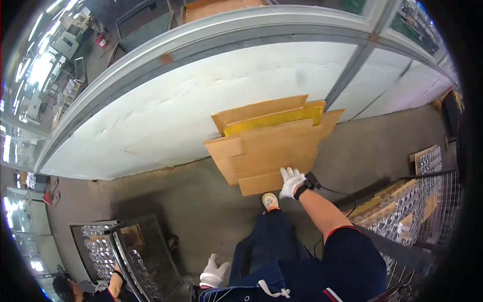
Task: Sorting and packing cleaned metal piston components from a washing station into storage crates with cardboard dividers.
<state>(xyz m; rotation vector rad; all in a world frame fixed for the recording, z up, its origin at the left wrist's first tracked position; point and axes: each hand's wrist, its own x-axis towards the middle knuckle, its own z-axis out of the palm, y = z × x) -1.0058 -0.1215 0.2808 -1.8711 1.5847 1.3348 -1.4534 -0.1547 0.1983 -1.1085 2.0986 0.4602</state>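
I see the flattened cardboard point(274, 156) propped against the far white wall point(191, 95), a yellow sheet point(274, 122) among its layers. I have the gloved right hand point(292, 182) over its near right edge, fingers extended and slightly parted, gripping nothing; I cannot tell how firmly they touch. The gloved left hand point(215, 272) hangs nearer, leftward, well apart, fingers loosely spread and holding nothing visible.
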